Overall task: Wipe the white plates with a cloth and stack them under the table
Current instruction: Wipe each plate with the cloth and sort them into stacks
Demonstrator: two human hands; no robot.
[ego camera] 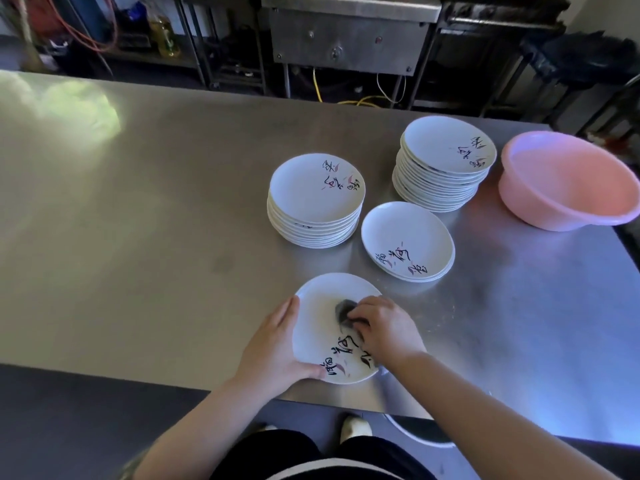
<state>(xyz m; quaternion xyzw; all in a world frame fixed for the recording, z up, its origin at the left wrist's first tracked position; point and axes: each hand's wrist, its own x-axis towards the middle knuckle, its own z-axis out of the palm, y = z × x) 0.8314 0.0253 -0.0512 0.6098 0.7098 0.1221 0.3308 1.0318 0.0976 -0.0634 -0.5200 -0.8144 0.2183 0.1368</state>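
**Plate being wiped at the near table edge**

A small grey cloth (344, 312) is pinched under the curled fingers of the right hand (382, 329) and pressed onto the white round plate with black calligraphy (318, 327). The plate's left rim is gripped by the left hand (273, 351), thumb on top. The plate lies directly beneath both hands, on the brushed steel table (156, 220). Beyond, a low pile (408, 242), a middle stack (317, 199) and a taller stack (446, 161) are noted. The pink plastic basin (568, 181), far right, appears empty.
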